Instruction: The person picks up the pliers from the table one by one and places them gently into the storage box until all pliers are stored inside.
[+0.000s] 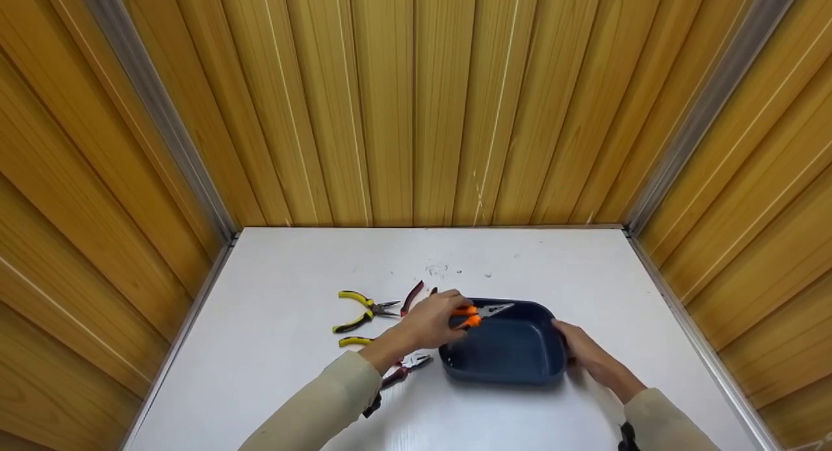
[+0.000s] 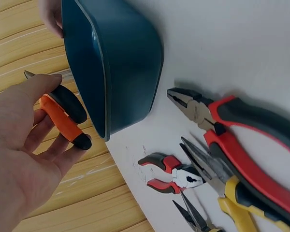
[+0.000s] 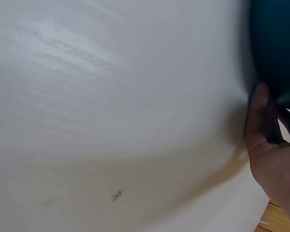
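Within left hand point(image 1: 437, 321), orange pliers point(image 1: 486, 312); against right hand point(image 1: 583, 348), blue tray point(image 1: 510, 352).

Head view: left forearm point(image 1: 318, 402) toward 2 o'clock; left hand point(image 1: 434, 320) pinching, fingers point(image 2: 67, 160) curled. Right forearm point(image 1: 664, 417) toward 10 o'clock; right hand point(image 1: 588, 355) gripping, between 3 and 4 o'clock of left.

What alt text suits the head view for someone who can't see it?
A person's left hand holds orange-handled pliers over a blue container, while the right hand touches its right side. Yellow-handled pliers and red-handled pliers lie to its left on a white table.
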